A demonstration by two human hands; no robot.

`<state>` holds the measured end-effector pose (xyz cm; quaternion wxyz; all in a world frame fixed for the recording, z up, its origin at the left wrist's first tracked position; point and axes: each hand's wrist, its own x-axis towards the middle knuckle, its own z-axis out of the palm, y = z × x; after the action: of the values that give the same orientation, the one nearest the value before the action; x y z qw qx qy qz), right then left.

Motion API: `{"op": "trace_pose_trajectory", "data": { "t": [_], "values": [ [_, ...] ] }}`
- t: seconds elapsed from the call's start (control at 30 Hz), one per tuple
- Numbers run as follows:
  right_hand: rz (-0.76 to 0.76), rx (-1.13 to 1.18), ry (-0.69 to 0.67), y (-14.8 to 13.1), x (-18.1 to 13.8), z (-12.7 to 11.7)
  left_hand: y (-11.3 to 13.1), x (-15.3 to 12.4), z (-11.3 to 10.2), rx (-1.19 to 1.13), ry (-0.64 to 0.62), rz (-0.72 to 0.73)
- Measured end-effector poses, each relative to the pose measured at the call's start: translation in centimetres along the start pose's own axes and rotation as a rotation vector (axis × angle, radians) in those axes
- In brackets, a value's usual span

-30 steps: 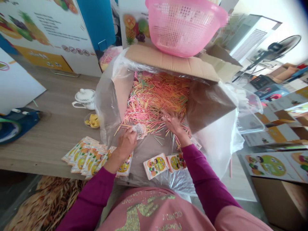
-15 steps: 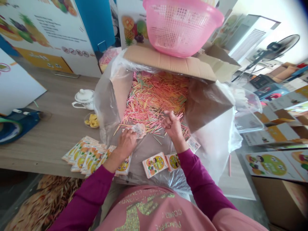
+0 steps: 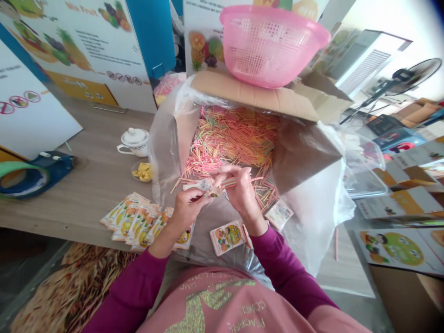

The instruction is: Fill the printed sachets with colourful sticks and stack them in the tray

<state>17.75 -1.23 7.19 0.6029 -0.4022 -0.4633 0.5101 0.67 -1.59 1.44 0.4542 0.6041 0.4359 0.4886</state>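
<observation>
Both hands are raised together above the plastic, in front of the body, and they work very close to each other. The left hand (image 3: 187,208) holds a small paper packet (image 3: 204,186) near its top edge, with the thumb and fingers clamped together on it. The right hand (image 3: 241,192) pinches a few thin coloured sticks (image 3: 239,181) between the thumb and fingers. These sticks lie almost flat and point toward the packet. Their ends touch the packet or are very near it; from this view I cannot tell which. Both forearms, in purple sleeves (image 3: 138,282), come up from the lower edge of the view and bend inward at the wrists.

Beyond the hands is a big pile of pink, yellow and green sticks (image 3: 229,138), inside a cardboard box (image 3: 249,95) lined with clear plastic (image 3: 166,152). A pink plastic basket (image 3: 274,46) sits on the far flap of the box. Printed packets (image 3: 133,222) lie overlapping in a row near the front edge of the worktop (image 3: 86,152), and one more packet (image 3: 228,237) lies on the plastic near the right arm. Farther back, a white lidded cup (image 3: 133,142) stands beside a small dish of yellow pieces (image 3: 142,172), and a roll of green tape (image 3: 21,180) lies near the left edge.
</observation>
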Motion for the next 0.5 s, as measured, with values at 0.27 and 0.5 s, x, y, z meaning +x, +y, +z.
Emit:
{"op": "trace_pose_trajectory", "data": {
  "t": [0.27, 0.5],
  "values": [
    [-0.041, 0.004, 0.038, 2.0, -1.3, 0.5, 0.2, -0.6, 1.1, -0.137, 0.001, -0.102],
    [-0.009, -0.119, -0.128, 2.5, -1.7, -0.6, -0.4, -0.9, 1.6, -0.148, -0.018, 0.016]
  ]
}}
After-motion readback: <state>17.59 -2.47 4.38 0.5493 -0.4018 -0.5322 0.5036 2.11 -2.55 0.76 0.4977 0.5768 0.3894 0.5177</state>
